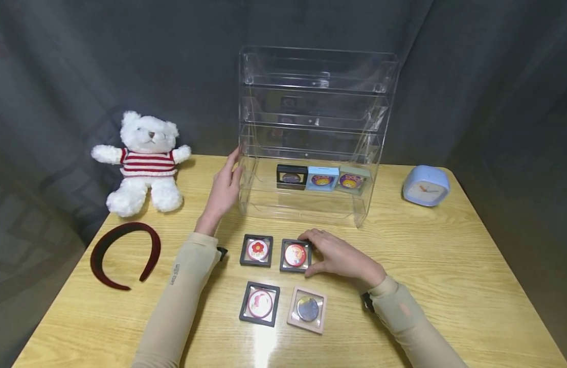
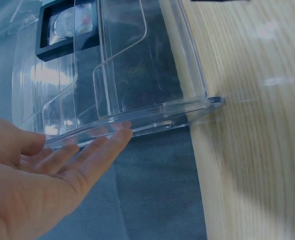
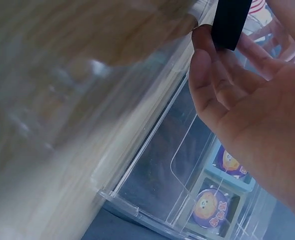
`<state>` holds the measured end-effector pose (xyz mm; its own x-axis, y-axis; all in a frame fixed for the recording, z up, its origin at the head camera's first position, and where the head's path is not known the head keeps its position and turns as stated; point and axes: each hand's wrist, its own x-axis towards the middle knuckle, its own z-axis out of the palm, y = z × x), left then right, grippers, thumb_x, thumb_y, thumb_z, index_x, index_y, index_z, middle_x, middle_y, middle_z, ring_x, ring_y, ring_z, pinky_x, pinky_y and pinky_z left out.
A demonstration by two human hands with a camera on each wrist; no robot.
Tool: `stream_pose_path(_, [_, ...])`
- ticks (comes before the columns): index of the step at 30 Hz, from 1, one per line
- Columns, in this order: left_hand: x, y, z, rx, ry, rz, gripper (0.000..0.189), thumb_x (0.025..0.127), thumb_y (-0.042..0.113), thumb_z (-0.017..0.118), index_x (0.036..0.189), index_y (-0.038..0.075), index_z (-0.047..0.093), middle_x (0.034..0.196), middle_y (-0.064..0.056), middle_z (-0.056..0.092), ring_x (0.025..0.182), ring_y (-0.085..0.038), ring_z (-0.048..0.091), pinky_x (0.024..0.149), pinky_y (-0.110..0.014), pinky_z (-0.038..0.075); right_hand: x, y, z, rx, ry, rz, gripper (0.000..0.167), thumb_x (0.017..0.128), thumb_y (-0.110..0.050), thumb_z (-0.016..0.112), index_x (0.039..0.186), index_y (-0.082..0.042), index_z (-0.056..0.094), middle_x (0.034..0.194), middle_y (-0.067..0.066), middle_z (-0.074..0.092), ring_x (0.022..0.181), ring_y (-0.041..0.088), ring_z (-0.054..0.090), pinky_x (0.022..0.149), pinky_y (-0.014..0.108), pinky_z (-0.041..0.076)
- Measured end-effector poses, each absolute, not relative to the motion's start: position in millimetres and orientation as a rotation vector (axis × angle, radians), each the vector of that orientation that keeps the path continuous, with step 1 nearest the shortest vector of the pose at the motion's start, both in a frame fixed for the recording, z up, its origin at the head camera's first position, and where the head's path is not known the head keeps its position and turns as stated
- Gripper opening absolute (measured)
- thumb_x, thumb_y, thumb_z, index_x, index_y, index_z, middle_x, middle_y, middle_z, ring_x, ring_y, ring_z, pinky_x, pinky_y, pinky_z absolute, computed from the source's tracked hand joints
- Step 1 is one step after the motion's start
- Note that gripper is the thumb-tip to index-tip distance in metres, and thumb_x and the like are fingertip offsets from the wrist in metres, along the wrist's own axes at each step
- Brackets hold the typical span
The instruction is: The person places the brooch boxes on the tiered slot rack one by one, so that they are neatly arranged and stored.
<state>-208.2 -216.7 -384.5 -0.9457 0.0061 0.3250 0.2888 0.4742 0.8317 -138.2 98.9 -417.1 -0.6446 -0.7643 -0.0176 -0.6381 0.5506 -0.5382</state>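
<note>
My right hand (image 1: pixel 340 258) pinches a black square display frame (image 1: pixel 282 257) holding a round red-and-white badge, with fingers at its far edge and thumb at its near right corner. The right wrist view shows a dark end of it at the fingertips. My left hand (image 2: pixel 52 175) rests with extended fingers against the left side of a clear tiered acrylic rack (image 2: pixel 137 111). On the rack's lower tier stand a black frame (image 1: pixel 291 168), a light-blue frame (image 1: pixel 322 170) and a green frame (image 1: pixel 365 175), side by side, each with a badge.
Near the held frame lie a black frame with a flower badge (image 1: pixel 257 250), another black frame (image 1: pixel 260 303) and a pink frame (image 1: pixel 307 310). A white teddy bear (image 1: pixel 150 163) and a dark red headband (image 1: pixel 99 250) are at left, a blue clock (image 1: pixel 426 186) at right.
</note>
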Motion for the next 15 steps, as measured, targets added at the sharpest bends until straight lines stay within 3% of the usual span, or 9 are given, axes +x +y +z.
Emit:
stream_pose_path(5, [-208.8,-217.1,-385.5,-0.248,-2.446,-1.462,0.054,0.117,0.01,0.04,0.17,0.011,0.031,0.166,-0.021,0.041,0.118,-0.05,0.064,0.083,-0.05,0.052,-136.9,98.6,-415.6,-1.172,2.523,-0.762,0.082,0.079,-0.031,0.095,0.142,0.005,0.058,0.137,0.018,0.065,0.125,0.036,0.063,0.11,0.051,0.049])
stream_pose_path(11, [-210.1,-216.9,-385.9,-0.246,-2.454,-1.442,0.054,0.117,0.01,0.039,0.17,0.012,0.03,0.166,-0.021,0.042,0.103,-0.048,0.066,0.085,-0.051,0.052,-136.8,96.9,-413.2,-1.169,2.51,-0.795,0.079,0.08,-0.022,0.095,0.144,0.004,0.056,0.137,0.017,0.064,0.126,0.035,0.063,0.111,0.052,0.049])
stream_pose_path(15, [-209.9,-216.4,-384.8,-0.237,-2.46,-1.441,0.054,0.117,0.01,0.039,0.17,0.012,0.031,0.165,-0.021,0.043,0.106,-0.047,0.066,0.083,-0.05,0.052,-137.6,95.4,-411.3,-1.161,2.525,-0.82,0.076,0.08,-0.016,0.094,0.143,0.005,0.056,0.133,0.016,0.065,0.12,0.032,0.065,0.107,0.049,0.052])
